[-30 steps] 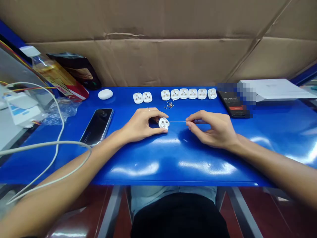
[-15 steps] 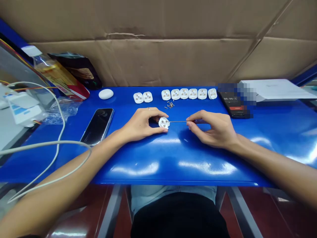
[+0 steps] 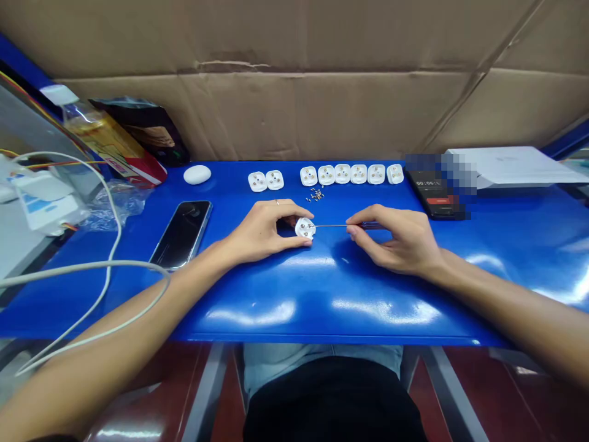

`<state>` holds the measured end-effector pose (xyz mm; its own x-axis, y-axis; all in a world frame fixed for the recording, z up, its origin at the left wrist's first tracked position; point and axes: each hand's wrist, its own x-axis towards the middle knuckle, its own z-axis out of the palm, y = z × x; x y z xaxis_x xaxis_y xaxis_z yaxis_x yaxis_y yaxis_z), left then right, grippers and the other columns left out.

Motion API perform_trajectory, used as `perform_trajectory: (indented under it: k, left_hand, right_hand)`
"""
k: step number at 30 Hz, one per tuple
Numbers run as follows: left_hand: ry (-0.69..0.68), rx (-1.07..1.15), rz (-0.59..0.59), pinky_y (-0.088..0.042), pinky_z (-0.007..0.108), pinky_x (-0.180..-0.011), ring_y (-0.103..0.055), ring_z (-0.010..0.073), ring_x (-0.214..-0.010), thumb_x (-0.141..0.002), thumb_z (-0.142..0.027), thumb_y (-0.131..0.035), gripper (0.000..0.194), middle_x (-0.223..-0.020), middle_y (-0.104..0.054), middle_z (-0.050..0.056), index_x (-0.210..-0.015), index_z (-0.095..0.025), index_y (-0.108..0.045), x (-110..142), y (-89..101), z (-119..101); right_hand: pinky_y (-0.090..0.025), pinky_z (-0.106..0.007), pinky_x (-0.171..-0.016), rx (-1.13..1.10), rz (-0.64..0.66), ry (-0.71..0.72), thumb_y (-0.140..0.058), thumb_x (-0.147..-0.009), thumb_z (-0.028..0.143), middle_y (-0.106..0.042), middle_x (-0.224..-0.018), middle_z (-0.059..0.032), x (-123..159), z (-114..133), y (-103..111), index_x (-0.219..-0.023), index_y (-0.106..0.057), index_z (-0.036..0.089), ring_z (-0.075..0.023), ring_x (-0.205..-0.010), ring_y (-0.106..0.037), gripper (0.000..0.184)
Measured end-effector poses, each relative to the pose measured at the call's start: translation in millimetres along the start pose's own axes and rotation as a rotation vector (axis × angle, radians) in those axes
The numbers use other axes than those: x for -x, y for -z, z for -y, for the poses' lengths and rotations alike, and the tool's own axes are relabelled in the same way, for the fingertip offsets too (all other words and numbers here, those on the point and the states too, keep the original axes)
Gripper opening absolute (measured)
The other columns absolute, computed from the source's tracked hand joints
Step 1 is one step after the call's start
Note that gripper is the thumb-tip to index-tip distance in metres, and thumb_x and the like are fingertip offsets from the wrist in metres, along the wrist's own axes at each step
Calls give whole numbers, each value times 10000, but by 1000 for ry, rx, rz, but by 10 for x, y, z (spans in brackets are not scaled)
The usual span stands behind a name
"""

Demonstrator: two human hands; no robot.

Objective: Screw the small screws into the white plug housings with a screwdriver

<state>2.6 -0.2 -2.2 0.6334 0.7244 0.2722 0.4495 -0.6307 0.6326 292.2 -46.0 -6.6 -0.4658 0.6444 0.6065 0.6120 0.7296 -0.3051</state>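
My left hand (image 3: 264,230) grips a round white plug body (image 3: 304,228) between thumb and fingers, resting on the blue table. My right hand (image 3: 391,239) pinches a small screwdriver (image 3: 350,225) with a dark handle, and its thin metal shaft reaches left to the plug's face. Just beyond my hands lies a small pile of tiny screws (image 3: 315,194). Along the far side stand a row of several white plug bodies (image 3: 342,175) and a separate pair of them (image 3: 265,181).
The blue table (image 3: 322,294) has a black smartphone (image 3: 181,234) at left and a timer-showing phone (image 3: 435,196) at right. A white cable (image 3: 110,227) crosses my left forearm. A white earbud case (image 3: 197,174), a plastic bag (image 3: 117,205) and a white box (image 3: 510,166) sit beyond, before a cardboard wall (image 3: 294,110).
My hands, the plug body and the screwdriver stay almost still. The whole view shifts only very slightly.
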Motion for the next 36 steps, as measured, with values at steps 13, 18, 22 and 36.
perform_trajectory:
  k: [13, 18, 22, 36]
  left_hand:
    - [-90, -36, -3, -559, 322, -875, -741, 231, -988, -889, -412, -858, 390, -1132, -797, 79, -1215, -212, -783, 12, 1, 29]
    - [-135, -42, 6, -563, 336, -924, -740, 232, -1026, -910, -377, -848, 357, -1141, -803, 80, -1217, -208, -780, 9, 17, 15]
    - [-165, -49, -8, -570, 330, -908, -744, 227, -1017, -906, -360, -860, 380, -1145, -804, 92, -1230, -180, -778, 9, 13, 37]
    - [-54, -21, 1, -563, 319, -882, -749, 230, -1013, -882, -405, -872, 393, -1153, -804, 70, -1206, -198, -787, -2, 8, 9]
  right_hand:
    - [-572, -281, -588, -3, -3, -38, -695, -1009, 276, -812, -806, 36, -17, 15, 6, -1012, -712, 276, -173, -635, -774, 17]
    - [-662, -313, -737, -69, -4, -70, -726, -941, 220, -826, -1016, -18, 10, 16, 7, -1108, -693, 266, -209, -807, -812, 176]
    - [-666, -296, -722, -108, -8, -110, -746, -932, 211, -816, -959, -4, 23, 26, -6, -1084, -685, 256, -191, -764, -806, 170]
    - [-642, -321, -711, -61, 29, -76, -699, -947, 213, -812, -958, -21, -19, 32, 23, -1055, -685, 258, -215, -779, -801, 118]
